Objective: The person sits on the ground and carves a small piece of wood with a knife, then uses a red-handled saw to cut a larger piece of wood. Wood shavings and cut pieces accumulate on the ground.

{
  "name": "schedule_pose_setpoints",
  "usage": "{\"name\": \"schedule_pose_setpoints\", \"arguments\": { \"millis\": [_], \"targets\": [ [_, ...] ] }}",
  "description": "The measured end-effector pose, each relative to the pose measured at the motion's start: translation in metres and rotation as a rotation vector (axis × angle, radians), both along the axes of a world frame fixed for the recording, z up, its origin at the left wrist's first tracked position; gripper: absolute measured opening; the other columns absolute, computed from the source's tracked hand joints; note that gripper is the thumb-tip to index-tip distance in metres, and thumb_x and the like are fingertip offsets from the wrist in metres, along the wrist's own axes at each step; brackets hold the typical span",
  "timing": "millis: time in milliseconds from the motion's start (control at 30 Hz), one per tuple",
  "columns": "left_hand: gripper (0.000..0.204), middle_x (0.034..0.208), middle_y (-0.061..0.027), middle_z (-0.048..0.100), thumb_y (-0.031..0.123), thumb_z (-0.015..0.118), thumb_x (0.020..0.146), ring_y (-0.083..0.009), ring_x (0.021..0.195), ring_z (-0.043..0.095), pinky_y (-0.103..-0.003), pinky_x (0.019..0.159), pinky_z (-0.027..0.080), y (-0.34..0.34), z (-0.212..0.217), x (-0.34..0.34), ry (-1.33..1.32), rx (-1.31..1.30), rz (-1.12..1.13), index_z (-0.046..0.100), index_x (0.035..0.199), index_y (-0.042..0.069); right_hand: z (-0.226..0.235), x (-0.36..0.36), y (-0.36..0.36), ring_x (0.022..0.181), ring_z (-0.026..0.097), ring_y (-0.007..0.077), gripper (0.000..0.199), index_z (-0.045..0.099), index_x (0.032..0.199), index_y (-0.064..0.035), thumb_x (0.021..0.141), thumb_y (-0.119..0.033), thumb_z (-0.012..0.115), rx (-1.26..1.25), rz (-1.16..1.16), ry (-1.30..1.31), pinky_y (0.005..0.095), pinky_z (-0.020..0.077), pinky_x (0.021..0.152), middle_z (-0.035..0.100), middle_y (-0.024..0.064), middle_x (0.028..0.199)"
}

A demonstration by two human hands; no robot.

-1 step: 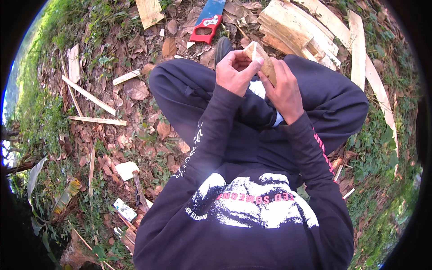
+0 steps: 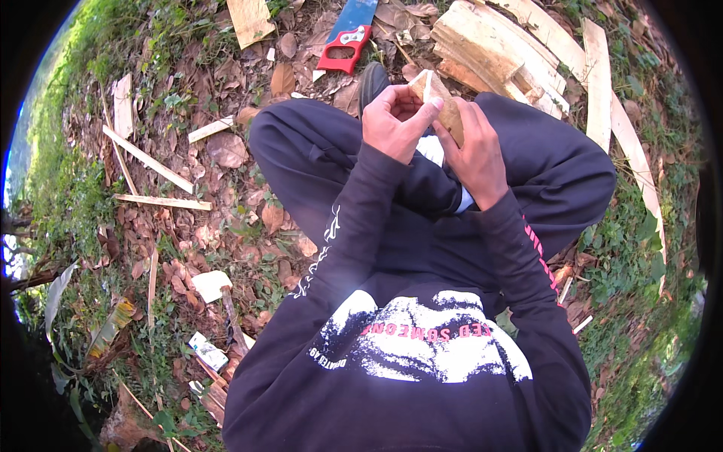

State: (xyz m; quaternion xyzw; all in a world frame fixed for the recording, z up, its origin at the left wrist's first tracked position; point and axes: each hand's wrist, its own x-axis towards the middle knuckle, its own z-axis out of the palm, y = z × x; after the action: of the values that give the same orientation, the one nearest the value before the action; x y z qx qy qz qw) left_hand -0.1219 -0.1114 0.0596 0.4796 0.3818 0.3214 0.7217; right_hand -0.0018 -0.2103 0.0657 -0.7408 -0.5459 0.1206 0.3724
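Observation:
Above my crossed legs, both hands hold a small brown folded sheet [image 2: 449, 119] with a pale edge; it looks like sandpaper. My left hand [image 2: 395, 120] pinches its left side, thumb against the pale edge and fingers curled behind. On the other side my right hand [image 2: 476, 154] grips the brown face, its fingers bent over the sheet. The fingertips behind the sheet are hidden. Past my left hand, a handsaw [image 2: 346, 47] with a red handle and blue blade lies on the leaves, touched by neither hand.
Stacked wooden boards [image 2: 493, 53] lie at the far right, beside a long upright plank [image 2: 597, 87]. Thin wood strips [image 2: 149, 158] are scattered over leaf litter on the left. A short board [image 2: 251, 21] lies left of the saw. A pale block [image 2: 212, 285] rests near my left elbow.

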Motion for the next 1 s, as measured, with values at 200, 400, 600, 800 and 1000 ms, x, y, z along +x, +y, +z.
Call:
{"name": "schedule_pose_setpoints", "arguments": {
  "millis": [200, 400, 600, 800, 1000],
  "targets": [
    [0.033, 0.099, -0.0087, 0.067, 0.007, 0.077, 0.084, -0.0118, 0.086, 0.064, -0.025, 0.079, 0.052, -0.018, 0.029, -0.003, -0.223, 0.183, 0.034, 0.062, 0.11, -0.008, 0.03, -0.01, -0.011, 0.094, 0.064, 0.0365, 0.048, 0.057, 0.124, 0.0018, 0.084, -0.015, 0.077, 0.159, -0.039, -0.032, 0.0427, 0.0546, 0.079, 0.061, 0.0185, 0.107],
    [0.036, 0.104, -0.0108, 0.065, 0.003, 0.075, 0.083, -0.0134, 0.091, 0.064, -0.026, 0.081, 0.052, -0.023, 0.047, -0.009, -0.285, 0.379, 0.017, 0.059, 0.113, -0.008, 0.057, -0.01, -0.022, 0.094, 0.065, 0.0335, 0.055, 0.057, 0.129, 0.0016, 0.084, -0.021, 0.078, 0.209, 0.016, -0.028, 0.0414, 0.0551, 0.079, 0.062, 0.0172, 0.108],
    [0.038, 0.105, -0.0117, 0.064, 0.002, 0.074, 0.083, -0.0144, 0.094, 0.064, -0.027, 0.085, 0.052, -0.024, 0.054, -0.01, -0.331, 0.388, 0.023, 0.057, 0.114, -0.009, 0.061, -0.008, -0.025, 0.088, 0.064, 0.0325, 0.048, 0.056, 0.134, 0.0021, 0.093, -0.021, 0.068, 0.286, 0.079, 0.054, 0.0391, 0.0538, 0.077, 0.061, 0.0172, 0.107],
    [0.038, 0.104, -0.0102, 0.065, 0.001, 0.074, 0.084, -0.0137, 0.095, 0.064, -0.027, 0.085, 0.052, -0.023, 0.055, -0.014, -0.328, 0.249, 0.018, 0.057, 0.116, -0.009, 0.064, -0.011, -0.021, 0.083, 0.064, 0.0292, 0.036, 0.061, 0.13, 0.0014, 0.099, -0.017, 0.06, 0.226, 0.042, 0.07, 0.0372, 0.0526, 0.072, 0.062, 0.0163, 0.101],
    [0.036, 0.103, -0.0093, 0.067, 0.0, 0.072, 0.085, -0.012, 0.092, 0.064, -0.026, 0.084, 0.052, -0.019, 0.048, -0.013, -0.28, 0.174, 0.057, 0.057, 0.117, -0.008, 0.064, -0.013, -0.017, 0.079, 0.062, 0.0287, 0.036, 0.061, 0.13, 0.0009, 0.098, -0.015, 0.061, 0.155, 0.038, 0.197, 0.0375, 0.052, 0.07, 0.062, 0.0157, 0.097]
  ]
}}
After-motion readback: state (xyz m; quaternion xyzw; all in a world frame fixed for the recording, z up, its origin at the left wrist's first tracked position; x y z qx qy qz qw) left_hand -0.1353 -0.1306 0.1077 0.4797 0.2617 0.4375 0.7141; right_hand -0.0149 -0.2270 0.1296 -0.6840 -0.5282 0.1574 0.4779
